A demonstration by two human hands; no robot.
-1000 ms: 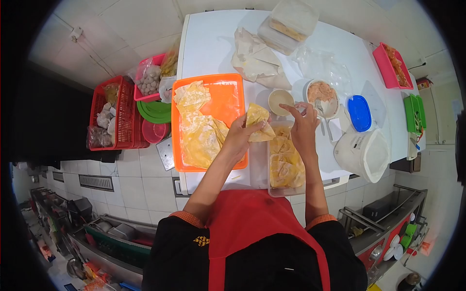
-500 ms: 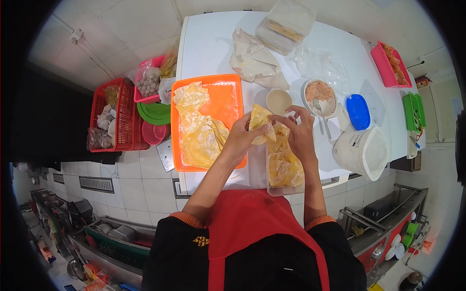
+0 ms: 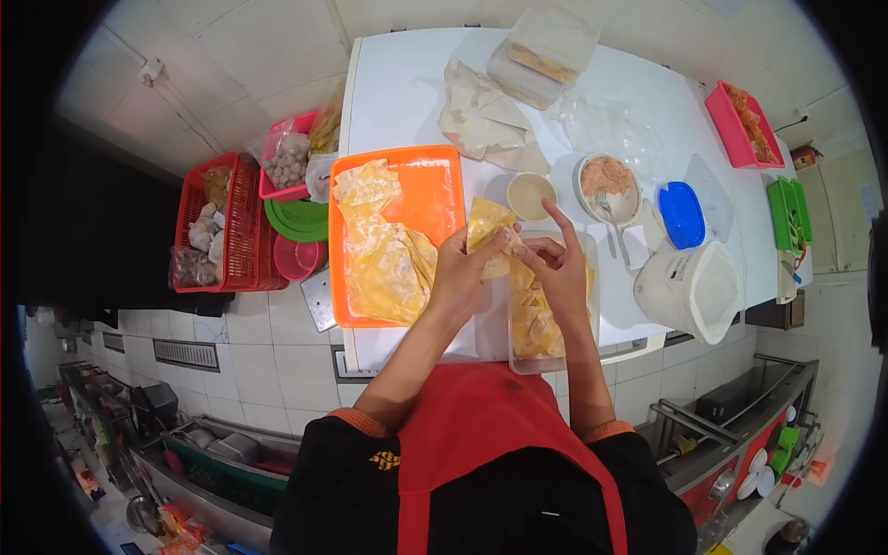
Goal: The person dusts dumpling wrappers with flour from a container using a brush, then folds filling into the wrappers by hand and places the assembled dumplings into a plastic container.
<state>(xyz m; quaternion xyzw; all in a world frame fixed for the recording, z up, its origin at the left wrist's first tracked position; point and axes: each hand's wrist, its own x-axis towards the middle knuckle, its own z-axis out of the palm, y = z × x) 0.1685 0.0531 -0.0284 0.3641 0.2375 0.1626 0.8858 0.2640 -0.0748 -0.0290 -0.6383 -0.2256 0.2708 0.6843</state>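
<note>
A yellow dumpling wrapper (image 3: 488, 218), folded over, is held by my left hand (image 3: 457, 274) with the thumb on top. My right hand (image 3: 561, 270) pinches the wrapper's right edge between thumb and a finger, its index finger pointing up. Below my hands a clear plastic container (image 3: 592, 342) holds several folded yellow dumplings (image 3: 534, 324). To the left, floured yellow wrappers (image 3: 393, 268) lie on an orange tray (image 3: 430, 190). Beyond my hands stands a small bowl of pale liquid (image 3: 531, 196). A white bowl (image 3: 628, 205) holds pinkish filling (image 3: 607, 175) and a fork.
On the table's right are a blue lid (image 3: 682, 215) and a white tub (image 3: 689, 291). Crumpled paper (image 3: 490, 116), a plastic bag (image 3: 610, 129) and a clear box (image 3: 546, 46) lie at the back. Red baskets (image 3: 242, 227) stand left of the table.
The wrapper has turned and is folded over more. My right hand has moved down and left, its thumb and finger now on the wrapper's lower right edge.
</note>
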